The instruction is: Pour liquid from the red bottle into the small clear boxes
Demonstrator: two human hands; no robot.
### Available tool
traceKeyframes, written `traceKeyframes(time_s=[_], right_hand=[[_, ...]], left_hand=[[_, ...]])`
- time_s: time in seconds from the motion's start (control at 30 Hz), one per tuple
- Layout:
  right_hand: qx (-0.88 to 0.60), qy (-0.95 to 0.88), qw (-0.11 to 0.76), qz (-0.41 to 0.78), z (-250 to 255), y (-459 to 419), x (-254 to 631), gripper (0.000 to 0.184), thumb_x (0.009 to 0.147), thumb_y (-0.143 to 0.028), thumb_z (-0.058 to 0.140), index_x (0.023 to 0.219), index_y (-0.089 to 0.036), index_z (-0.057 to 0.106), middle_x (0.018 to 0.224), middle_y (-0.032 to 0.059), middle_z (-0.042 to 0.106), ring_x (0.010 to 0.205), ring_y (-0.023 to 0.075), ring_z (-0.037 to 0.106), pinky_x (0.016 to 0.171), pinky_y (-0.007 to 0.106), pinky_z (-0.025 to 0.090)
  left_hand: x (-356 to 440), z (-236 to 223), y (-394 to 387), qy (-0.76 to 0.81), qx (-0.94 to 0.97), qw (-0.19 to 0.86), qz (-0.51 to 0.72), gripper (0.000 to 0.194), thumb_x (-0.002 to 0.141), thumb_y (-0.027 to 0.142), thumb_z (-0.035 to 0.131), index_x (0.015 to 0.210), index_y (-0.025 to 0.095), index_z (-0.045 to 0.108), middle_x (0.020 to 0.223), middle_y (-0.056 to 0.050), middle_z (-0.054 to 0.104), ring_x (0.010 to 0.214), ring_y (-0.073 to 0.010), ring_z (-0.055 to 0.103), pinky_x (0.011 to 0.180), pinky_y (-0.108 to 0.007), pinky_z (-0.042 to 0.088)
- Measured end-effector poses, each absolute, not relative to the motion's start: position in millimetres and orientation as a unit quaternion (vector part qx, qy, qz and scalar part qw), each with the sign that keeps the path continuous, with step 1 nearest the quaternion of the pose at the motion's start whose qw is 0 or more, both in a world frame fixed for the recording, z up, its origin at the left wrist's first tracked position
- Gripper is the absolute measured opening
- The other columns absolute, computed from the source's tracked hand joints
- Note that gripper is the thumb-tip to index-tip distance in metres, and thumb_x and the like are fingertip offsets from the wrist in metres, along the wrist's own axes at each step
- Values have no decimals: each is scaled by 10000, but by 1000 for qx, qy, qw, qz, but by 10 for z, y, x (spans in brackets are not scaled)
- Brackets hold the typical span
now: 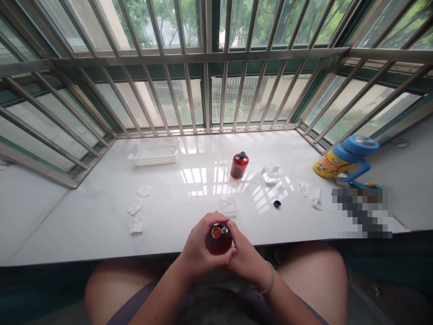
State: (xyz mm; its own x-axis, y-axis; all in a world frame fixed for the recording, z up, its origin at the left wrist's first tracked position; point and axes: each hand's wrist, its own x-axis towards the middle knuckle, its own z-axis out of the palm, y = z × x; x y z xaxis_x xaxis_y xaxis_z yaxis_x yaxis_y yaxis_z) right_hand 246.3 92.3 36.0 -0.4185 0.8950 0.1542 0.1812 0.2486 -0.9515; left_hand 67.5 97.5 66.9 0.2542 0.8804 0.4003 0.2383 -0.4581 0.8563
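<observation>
The left hand (pixel 200 240) and right hand (pixel 244 253) curl snugly around 1 dark-red, round, glossy, open-mouthed bottle (pixel 219 246) at the near edge of the shiny white tabletop (pixel 98 234).

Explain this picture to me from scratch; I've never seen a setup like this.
There is no machine here. A camera worn on a person's head looks forward and down at their own bare hands. The left hand and right hand together hold a dark red bottle, its mouth uncapped. On the white surface beyond are a capped red bottle, a loose black cap, a white basket, two clear containers, crumpled white scraps and a yellow-and-blue drinking vessel. A pixelated patch hides something at the right.
</observation>
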Motion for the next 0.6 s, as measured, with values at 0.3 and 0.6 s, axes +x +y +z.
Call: traceKeyframes(time_s=[0.3, 0.6], right_hand=[[-454, -612, 450, 465, 359, 848, 2372, 695, 833, -348, 854, 1446, -249, 544, 1432, 133, 676, 1261, 307, 703, 1088, 462, 590], [-562, -511, 528, 379, 163, 801, 2598, 888, 712, -466, 945, 1433, -255, 472, 1365, 137, 691, 1175, 310, 715, 1041, 484, 579]], left_hand=[[707, 763, 982, 393, 691, 398, 458, 698, 767, 362, 954, 1365, 321, 595, 1384, -109, 670, 1369, -360, 631, 1262, -607, 454], [712, 381, 1332, 456, 636, 420, 460, 597, 1040, 573, 624, 1535, 265, 495, 1614, -140, 529, 1552, -332, 472, 1333, -563, 337]])
